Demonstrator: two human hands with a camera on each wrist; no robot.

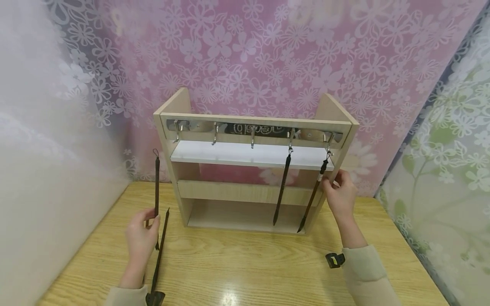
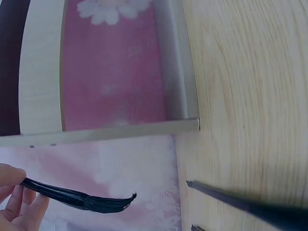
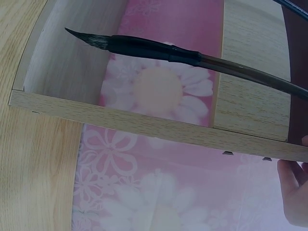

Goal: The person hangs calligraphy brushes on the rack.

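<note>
While two brushes (image 1: pixel 282 187) on rack hooks (image 1: pixel 291 136), another brush (image 1: pixel 157 187) in left grip (image 1: pixel 141 235).

Rear wall (image 1: pixel 252 55): pink printed covering, white flower outlines and filled blossoms across the surface
Large daisy print (image 1: pixel 361 159): white petals, low on the rear wall, right side
Left band (image 1: pixel 92 55): grey-violet ground, white flower outlines, between the pink field and the left wall (image 1: pixel 49 170)
Left wall finish: whitish, fine detail blurred
Right wall (image 1: pixel 451 170): pale covering, white flowers and green leaves, dark strip at the junction with the rear wall
Table top (image 1: pixel 249 263): light yellow wood grain, rear edge near the rear wall
Light: one bright reflection (image 1: pixel 229 297) on the table top, bottom of the head view
</note>
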